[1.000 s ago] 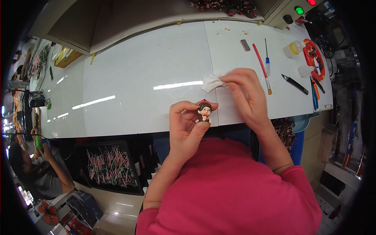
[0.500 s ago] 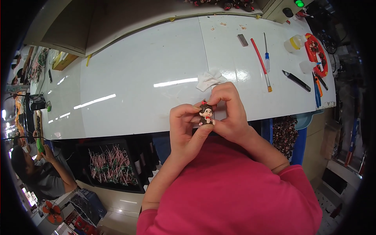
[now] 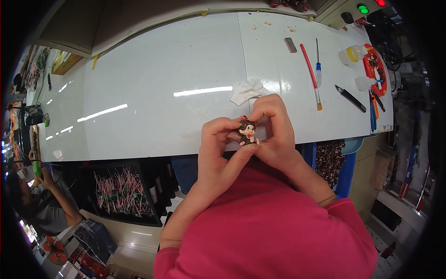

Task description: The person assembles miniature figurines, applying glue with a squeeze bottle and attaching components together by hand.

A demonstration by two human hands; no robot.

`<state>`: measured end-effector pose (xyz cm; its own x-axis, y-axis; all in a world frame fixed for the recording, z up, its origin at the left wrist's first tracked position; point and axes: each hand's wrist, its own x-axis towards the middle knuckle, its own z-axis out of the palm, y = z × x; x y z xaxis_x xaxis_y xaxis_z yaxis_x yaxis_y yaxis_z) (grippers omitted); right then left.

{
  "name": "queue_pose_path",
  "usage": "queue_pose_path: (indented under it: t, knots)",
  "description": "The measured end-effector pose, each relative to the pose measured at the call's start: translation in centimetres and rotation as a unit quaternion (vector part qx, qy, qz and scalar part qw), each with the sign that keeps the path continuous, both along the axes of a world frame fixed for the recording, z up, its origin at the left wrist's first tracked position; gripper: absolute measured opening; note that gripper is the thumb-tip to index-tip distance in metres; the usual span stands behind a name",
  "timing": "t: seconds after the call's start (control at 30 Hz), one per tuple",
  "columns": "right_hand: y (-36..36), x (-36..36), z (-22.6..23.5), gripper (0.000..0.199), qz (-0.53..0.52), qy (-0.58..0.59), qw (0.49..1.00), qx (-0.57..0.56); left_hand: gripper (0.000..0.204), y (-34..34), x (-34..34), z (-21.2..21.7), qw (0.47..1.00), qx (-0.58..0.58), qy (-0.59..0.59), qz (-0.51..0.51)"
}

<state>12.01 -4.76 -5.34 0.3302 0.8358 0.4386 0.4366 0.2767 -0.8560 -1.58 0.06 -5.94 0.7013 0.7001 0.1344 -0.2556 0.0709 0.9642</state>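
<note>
A small monkey figurine (image 3: 248, 131), dark brown with a pale face and a red detail on top, is held up between both hands at the table's front edge. My left hand (image 3: 217, 148) grips it from the left, its thumb under the base and a bent finger at the head. From the right, my right hand (image 3: 276, 132) pinches the figurine, forefinger at the top and thumb low on its side. The fingers hide its back. A crumpled white cloth (image 3: 246, 91) lies on the table just beyond the hands.
On the white table (image 3: 153, 69) to the right lie a red-handled brush (image 3: 310, 73), a screwdriver (image 3: 318, 65), a black craft knife (image 3: 350, 98), a grey block (image 3: 290, 45), bottles (image 3: 351, 55) and a red tray (image 3: 374, 60). A blue bin (image 3: 346, 172) stands below. A co-worker (image 3: 42, 200) sits at left.
The figurine has tilted slightly to the right in my fingers, and both hands keep their hold. The whole view has shifted a little.
</note>
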Motion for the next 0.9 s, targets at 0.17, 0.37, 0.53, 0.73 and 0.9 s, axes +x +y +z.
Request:
queue_pose_path:
  t: [0.17, 0.37, 0.53, 0.73, 0.9]
  knots:
    - [0.3, 0.4, -1.0, 0.039, -0.002, -0.023, 1.0, 0.003, 0.046, 0.5, 0.6, -0.8, 0.997, 0.059, 0.023, 0.045]
    - [0.4, 0.7, -1.8, 0.04, 0.013, -0.02, 1.0, 0.006, 0.048, 0.6, 0.7, -1.5, 0.997, 0.064, 0.027, 0.043]
    - [0.2, 0.6, -1.7, 0.041, 0.022, 0.0, 1.0, 0.003, 0.049, 0.7, 0.5, -1.7, 0.997, 0.071, 0.022, 0.035]
    - [0.2, 0.3, -1.4, 0.041, 0.022, -0.013, 1.0, 0.003, 0.049, 0.8, 0.1, -1.3, 0.997, 0.065, 0.016, 0.026]
    - [0.1, 0.0, -1.4, 0.04, 0.02, -0.02, 1.0, -0.002, 0.049, 0.8, -0.2, -1.3, 0.998, 0.06, 0.012, 0.018]
